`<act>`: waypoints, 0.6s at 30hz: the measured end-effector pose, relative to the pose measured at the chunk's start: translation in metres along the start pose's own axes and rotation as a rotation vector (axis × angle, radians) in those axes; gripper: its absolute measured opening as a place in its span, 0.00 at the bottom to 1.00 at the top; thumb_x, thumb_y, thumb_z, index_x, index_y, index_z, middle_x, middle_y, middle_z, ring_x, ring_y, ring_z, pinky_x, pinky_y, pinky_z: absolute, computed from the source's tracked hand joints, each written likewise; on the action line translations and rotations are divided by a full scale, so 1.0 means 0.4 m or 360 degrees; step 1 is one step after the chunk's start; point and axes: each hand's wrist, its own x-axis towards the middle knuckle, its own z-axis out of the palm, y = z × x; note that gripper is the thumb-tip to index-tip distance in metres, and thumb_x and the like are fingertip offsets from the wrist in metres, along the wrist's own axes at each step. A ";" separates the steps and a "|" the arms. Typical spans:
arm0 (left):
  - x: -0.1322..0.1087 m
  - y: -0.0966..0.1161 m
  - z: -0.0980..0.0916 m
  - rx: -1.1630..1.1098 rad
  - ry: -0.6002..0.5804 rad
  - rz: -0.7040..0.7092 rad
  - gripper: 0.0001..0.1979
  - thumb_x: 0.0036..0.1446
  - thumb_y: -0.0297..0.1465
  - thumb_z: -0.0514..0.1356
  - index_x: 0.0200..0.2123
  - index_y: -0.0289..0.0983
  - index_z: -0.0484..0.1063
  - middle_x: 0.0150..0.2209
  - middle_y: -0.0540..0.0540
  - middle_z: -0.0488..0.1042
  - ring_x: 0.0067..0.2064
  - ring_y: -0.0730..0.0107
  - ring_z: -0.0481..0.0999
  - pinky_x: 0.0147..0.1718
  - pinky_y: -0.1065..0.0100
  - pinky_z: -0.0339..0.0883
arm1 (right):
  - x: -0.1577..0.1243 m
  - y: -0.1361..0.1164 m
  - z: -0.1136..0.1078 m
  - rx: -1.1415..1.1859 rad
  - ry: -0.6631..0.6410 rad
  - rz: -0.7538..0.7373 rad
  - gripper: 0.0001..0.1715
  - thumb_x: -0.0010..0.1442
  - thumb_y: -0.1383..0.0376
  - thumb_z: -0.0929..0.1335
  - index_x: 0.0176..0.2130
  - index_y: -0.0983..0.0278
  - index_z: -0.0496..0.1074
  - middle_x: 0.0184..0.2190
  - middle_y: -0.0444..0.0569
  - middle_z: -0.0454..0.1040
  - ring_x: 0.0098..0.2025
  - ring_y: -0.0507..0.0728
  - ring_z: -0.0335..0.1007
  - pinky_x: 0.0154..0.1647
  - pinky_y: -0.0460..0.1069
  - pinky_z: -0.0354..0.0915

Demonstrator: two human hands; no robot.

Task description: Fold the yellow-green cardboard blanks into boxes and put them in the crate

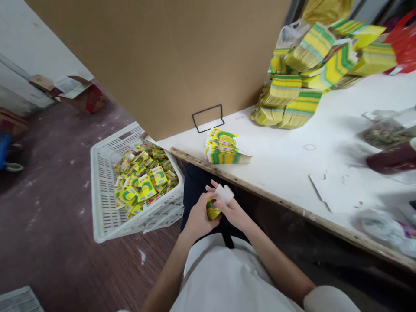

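A small yellow-and-green carton [212, 212] is in front of my lap, below the table edge. My left hand [199, 216] wraps round it from the left side. From the right, my right hand [234, 212] closes on its upper part, fingers pressed together. White material [224, 193] shows at my right fingers; whether it is a carton flap or a finger covering I cannot tell. On the table ahead lies a fanned stack of flat yellow cartons [224, 149]. To the left, a white plastic crate [107, 225] holds many small yellow cartons [146, 186].
A tall cardboard sheet or box [182, 65] rises at the table's back edge, with a black wire frame [208, 118] at its foot. Bundled flat cartons [292, 99] are piled back right. A dark red cup [393, 156] and plastic bags stand right. An open box [82, 95] lies on the floor.
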 end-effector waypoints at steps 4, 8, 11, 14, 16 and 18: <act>0.006 -0.027 0.016 -0.0029 -0.0014 -0.0096 0.36 0.47 0.25 0.63 0.60 0.39 0.57 0.50 0.42 0.71 0.48 0.58 0.77 0.49 0.56 0.72 | -0.014 0.002 0.017 -0.0700 -0.0033 -0.0184 0.41 0.64 0.69 0.65 0.71 0.54 0.52 0.72 0.51 0.53 0.72 0.61 0.51 0.72 0.60 0.53; 0.010 -0.060 0.026 0.0145 0.0259 0.0067 0.38 0.45 0.26 0.63 0.61 0.36 0.57 0.60 0.34 0.63 0.62 0.49 0.67 0.60 0.48 0.63 | -0.010 0.010 0.014 -0.0867 0.0072 -0.0287 0.37 0.64 0.76 0.58 0.68 0.56 0.62 0.71 0.50 0.55 0.72 0.58 0.53 0.71 0.57 0.55; 0.009 -0.063 0.006 0.0190 0.0181 -0.0070 0.30 0.48 0.28 0.62 0.57 0.37 0.61 0.53 0.38 0.71 0.54 0.53 0.73 0.55 0.50 0.68 | -0.003 0.007 -0.007 -0.0925 0.0120 -0.0265 0.35 0.65 0.74 0.61 0.68 0.61 0.60 0.72 0.56 0.53 0.72 0.60 0.51 0.71 0.58 0.55; 0.008 -0.052 -0.024 0.0193 0.0047 -0.0211 0.26 0.49 0.32 0.63 0.53 0.38 0.65 0.47 0.42 0.77 0.46 0.57 0.78 0.47 0.56 0.72 | 0.004 -0.009 -0.031 -0.1041 -0.0097 -0.0126 0.31 0.65 0.70 0.66 0.66 0.63 0.64 0.72 0.60 0.50 0.71 0.65 0.54 0.69 0.59 0.59; 0.009 -0.044 -0.041 0.0209 -0.0025 -0.0252 0.27 0.47 0.34 0.65 0.52 0.38 0.67 0.45 0.44 0.78 0.43 0.58 0.79 0.44 0.58 0.72 | 0.011 -0.025 -0.050 -0.1093 -0.0216 -0.0066 0.23 0.65 0.69 0.67 0.59 0.64 0.73 0.70 0.60 0.56 0.69 0.65 0.58 0.68 0.58 0.61; 0.012 -0.037 -0.055 0.0206 -0.0108 -0.0285 0.27 0.46 0.34 0.67 0.51 0.39 0.69 0.43 0.45 0.80 0.41 0.58 0.80 0.42 0.59 0.72 | 0.019 -0.042 -0.071 -0.1093 -0.0363 -0.0086 0.16 0.64 0.68 0.69 0.51 0.62 0.78 0.64 0.57 0.67 0.69 0.63 0.59 0.67 0.57 0.62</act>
